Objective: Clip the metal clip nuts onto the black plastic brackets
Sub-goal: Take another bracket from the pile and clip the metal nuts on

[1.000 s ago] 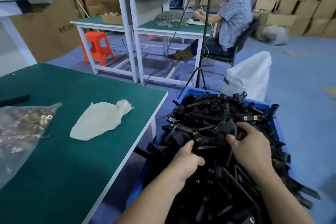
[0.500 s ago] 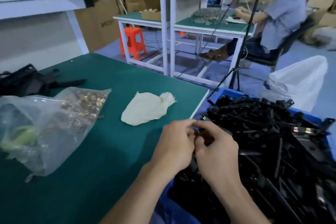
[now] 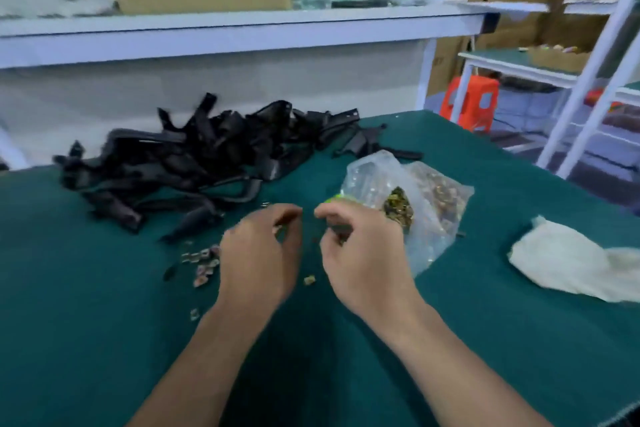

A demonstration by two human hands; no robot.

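Head view: black plastic brackets lie heaped at the back left of the green surface. Loose metal clip nuts lie just beside the left hand, whose curled grip is too blurred to tell whether it pinches anything. The right hand pinches a small dark piece beside a clear bag.

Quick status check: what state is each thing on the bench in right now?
Left hand: fingers curled, contents unclear.
Right hand: pinching a small dark part.
Black brackets: piled loose, tangled.
Bag of clip nuts: lying slumped, partly full.
Loose clip nuts: scattered, not clipped on.
White cloth: crumpled, untouched.
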